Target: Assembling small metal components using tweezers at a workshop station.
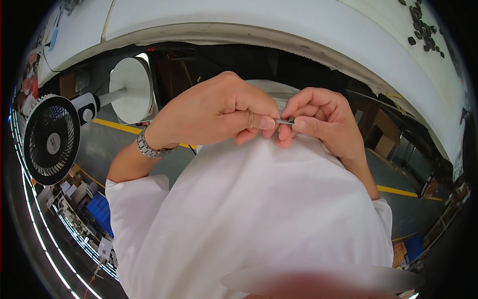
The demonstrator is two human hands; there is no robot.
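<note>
In front of my chest, my left hand [226,112] is closed, its thumb and index finger pinching a thin, pointed metal tool [282,121]. The tool's tip reaches across to my right hand, touching or nearly touching a small dark piece [292,119]. My right hand [326,113] holds that piece between its thumb and fingertips, with the other fingers curled. Most of the tool is hidden inside my left fist, so its exact kind does not show. A metal-band watch [149,145] circles my left wrist.
A white table [239,15] curves along the far side, with several small dark pieces [423,31] scattered at its right end. To the left stands a black-and-white fan [52,139] beside a round white stool seat [130,89]. A blue crate [100,213] sits farther back.
</note>
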